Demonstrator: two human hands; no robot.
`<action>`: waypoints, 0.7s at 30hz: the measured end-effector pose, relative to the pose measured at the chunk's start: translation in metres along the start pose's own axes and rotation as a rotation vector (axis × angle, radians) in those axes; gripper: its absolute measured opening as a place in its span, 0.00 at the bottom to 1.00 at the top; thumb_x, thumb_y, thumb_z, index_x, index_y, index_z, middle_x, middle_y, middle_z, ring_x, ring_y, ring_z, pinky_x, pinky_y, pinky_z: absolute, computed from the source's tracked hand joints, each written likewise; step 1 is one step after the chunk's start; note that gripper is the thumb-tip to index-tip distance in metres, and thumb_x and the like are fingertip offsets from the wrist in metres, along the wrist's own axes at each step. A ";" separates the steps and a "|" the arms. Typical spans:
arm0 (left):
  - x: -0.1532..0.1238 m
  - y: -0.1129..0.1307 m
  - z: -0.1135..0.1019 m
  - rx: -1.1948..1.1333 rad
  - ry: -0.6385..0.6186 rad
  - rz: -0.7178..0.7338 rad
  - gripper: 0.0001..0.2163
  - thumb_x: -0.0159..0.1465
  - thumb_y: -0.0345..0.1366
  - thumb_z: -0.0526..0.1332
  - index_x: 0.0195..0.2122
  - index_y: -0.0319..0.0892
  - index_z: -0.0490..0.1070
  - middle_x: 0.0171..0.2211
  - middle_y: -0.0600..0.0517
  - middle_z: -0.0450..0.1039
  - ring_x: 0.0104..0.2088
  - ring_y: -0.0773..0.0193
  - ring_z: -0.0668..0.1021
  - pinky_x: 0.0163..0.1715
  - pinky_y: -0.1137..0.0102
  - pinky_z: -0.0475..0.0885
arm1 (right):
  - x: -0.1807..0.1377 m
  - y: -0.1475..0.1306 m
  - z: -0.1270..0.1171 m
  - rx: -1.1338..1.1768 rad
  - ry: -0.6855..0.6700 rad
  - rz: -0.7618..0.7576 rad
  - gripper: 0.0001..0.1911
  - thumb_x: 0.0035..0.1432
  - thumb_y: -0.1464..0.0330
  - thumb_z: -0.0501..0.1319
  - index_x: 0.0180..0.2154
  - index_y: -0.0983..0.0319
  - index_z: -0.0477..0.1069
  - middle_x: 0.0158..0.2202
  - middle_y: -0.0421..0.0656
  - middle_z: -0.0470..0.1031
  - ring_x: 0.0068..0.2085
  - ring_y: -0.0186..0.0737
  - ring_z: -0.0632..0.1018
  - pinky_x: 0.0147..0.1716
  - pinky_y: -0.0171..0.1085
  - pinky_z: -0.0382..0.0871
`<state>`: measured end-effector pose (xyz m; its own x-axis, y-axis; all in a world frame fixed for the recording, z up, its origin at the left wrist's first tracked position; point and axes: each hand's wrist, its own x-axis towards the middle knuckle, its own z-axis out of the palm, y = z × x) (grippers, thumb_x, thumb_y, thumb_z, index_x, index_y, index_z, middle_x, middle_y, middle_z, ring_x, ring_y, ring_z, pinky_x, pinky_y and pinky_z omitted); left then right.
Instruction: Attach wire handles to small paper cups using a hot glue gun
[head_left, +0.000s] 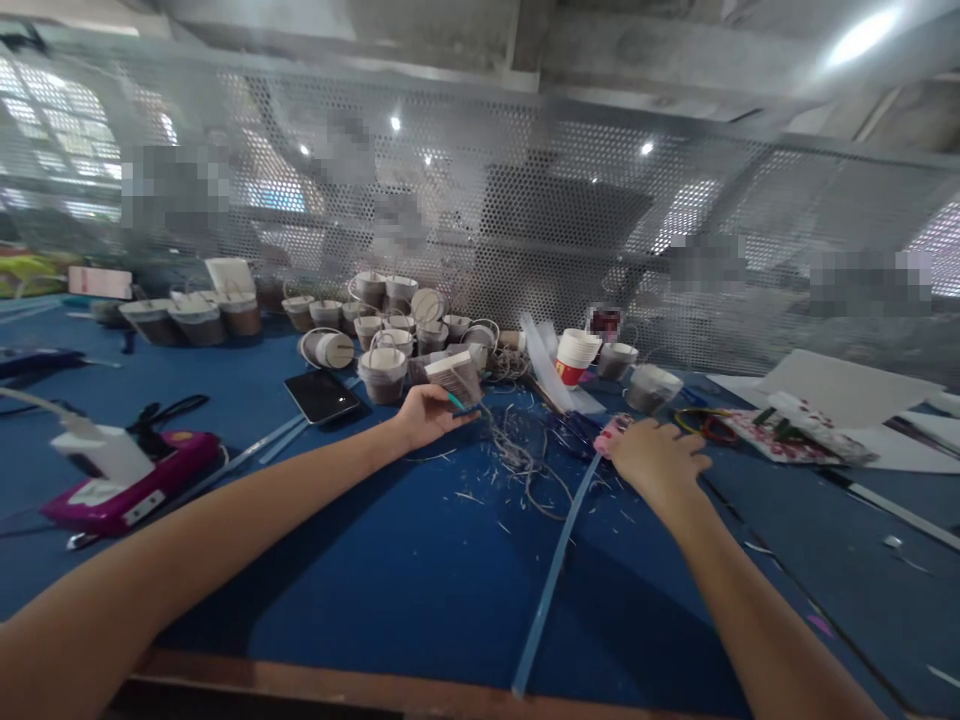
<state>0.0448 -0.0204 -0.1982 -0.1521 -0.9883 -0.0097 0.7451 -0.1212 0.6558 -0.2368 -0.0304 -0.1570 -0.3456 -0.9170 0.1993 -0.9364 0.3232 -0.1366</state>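
Across the blue-topped table [450,570], brown white-rimmed buckets with looped handles [383,386] look finished at far left; one tilted brown bucket [459,378], no handle discernible, looks unfinished. It sits against the left hand [426,416], seemingly grasped, though blur obscures contact; the right hand [658,462] grips a pink tool [609,438].

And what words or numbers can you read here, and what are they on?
None can be read.
Red-and-white paper cups: a small yellow mark on the red, too small to read.
Purple power strip: an orange patch on top, too blurred to read.
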 end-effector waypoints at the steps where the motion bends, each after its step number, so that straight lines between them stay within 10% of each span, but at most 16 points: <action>1: 0.000 0.000 0.000 0.004 -0.023 -0.013 0.23 0.41 0.23 0.54 0.40 0.35 0.73 0.41 0.45 0.78 0.46 0.53 0.77 0.51 0.53 0.67 | 0.003 0.002 0.000 -0.037 -0.061 0.023 0.28 0.54 0.60 0.57 0.51 0.74 0.66 0.54 0.67 0.64 0.56 0.69 0.64 0.48 0.59 0.59; 6: -0.002 -0.001 0.001 0.106 -0.068 -0.053 0.23 0.40 0.23 0.55 0.39 0.34 0.74 0.37 0.46 0.79 0.42 0.54 0.78 0.51 0.55 0.66 | 0.018 0.010 0.008 -0.144 -0.204 -0.075 0.30 0.42 0.58 0.66 0.47 0.66 0.70 0.50 0.63 0.69 0.51 0.65 0.71 0.39 0.54 0.68; 15: 0.001 -0.008 0.003 0.294 -0.024 -0.019 0.18 0.38 0.21 0.60 0.32 0.38 0.75 0.31 0.50 0.79 0.34 0.60 0.78 0.45 0.62 0.70 | 0.028 0.020 0.025 0.003 0.165 -0.293 0.14 0.48 0.61 0.63 0.35 0.64 0.68 0.29 0.55 0.75 0.32 0.56 0.77 0.27 0.48 0.68; 21: 0.000 -0.014 0.009 0.357 -0.037 0.050 0.20 0.39 0.23 0.67 0.36 0.37 0.72 0.33 0.49 0.77 0.35 0.61 0.78 0.48 0.60 0.69 | 0.011 0.005 0.001 0.520 0.399 -0.625 0.11 0.54 0.60 0.55 0.33 0.62 0.65 0.26 0.45 0.71 0.27 0.43 0.72 0.30 0.41 0.65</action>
<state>0.0285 -0.0178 -0.2011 -0.1499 -0.9873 0.0522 0.4798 -0.0265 0.8770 -0.2456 -0.0389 -0.1570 0.1303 -0.7095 0.6926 -0.8482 -0.4415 -0.2927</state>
